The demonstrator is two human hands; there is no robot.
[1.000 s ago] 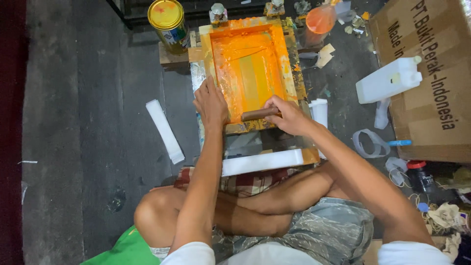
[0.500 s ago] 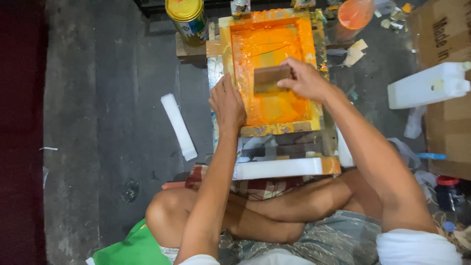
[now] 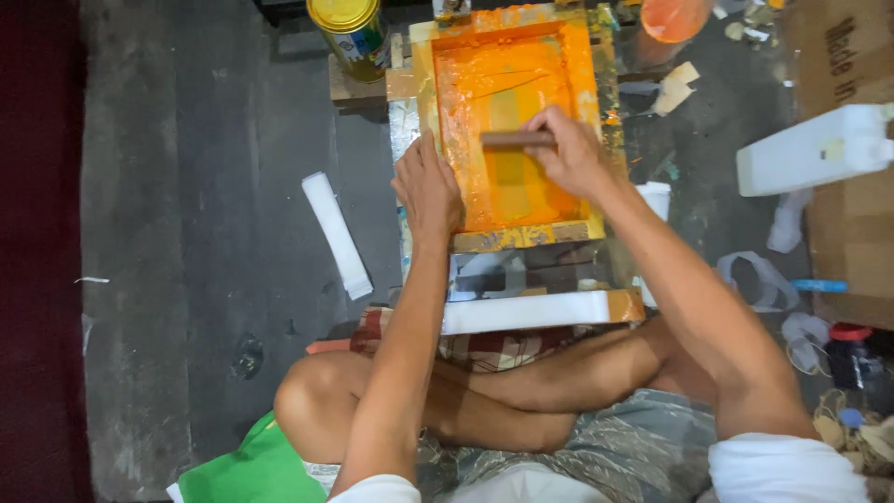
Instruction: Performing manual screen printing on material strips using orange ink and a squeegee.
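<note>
Presently: screen-printing frame (image 3: 507, 130) on low stand, orange ink spread over most of mesh, paler central strip uncovered; right hand (image 3: 573, 154) clenched around brown squeegee (image 3: 515, 139) mid-screen; left hand (image 3: 426, 186) flat, fingers released, steadying frame's left edge.

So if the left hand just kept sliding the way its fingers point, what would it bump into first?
Probably the yellow can. The left hand lies on the orange frame's left edge, fingers pointing up along it toward the can, though depth is hard to judge.
</note>
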